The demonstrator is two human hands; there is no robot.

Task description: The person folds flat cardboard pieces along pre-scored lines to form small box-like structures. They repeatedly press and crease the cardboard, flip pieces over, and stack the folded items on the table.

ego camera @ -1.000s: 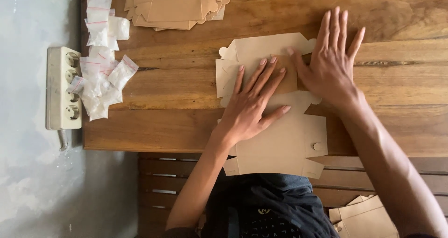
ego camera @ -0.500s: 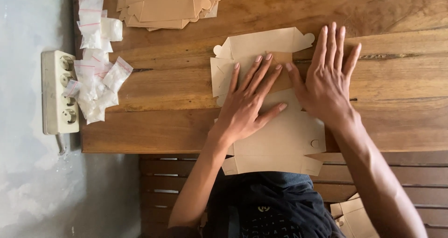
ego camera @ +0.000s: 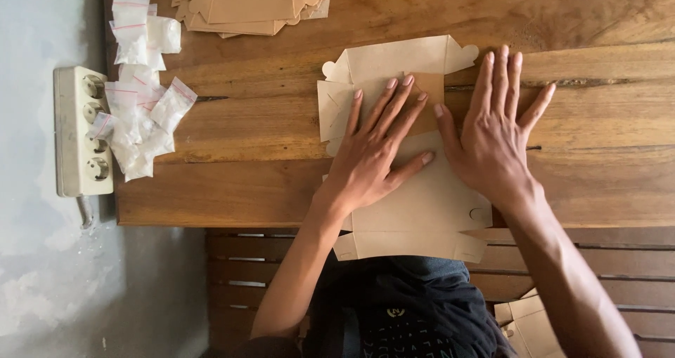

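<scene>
Both hands lie flat with fingers spread wide, the left hand [ego camera: 373,154] and right hand [ego camera: 492,137] pressing the flat brown box sheet [ego camera: 422,203] onto the wooden counter [ego camera: 267,119], so I think pushing down evenly makes a good fold.

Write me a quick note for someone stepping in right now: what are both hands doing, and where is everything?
Left hand: flat, fingers spread, pressing the cardboard box blank.
Right hand: flat on the blank's right side, fingertips on the wooden table.
The blank lies flat, its near end overhanging the table edge.
Done: a brown panel is folded over near the top.
Left: the blank is not yet shaped into a box.
Nearby: stack of blanks at the far edge; small plastic bags and a power strip to the left.
</scene>
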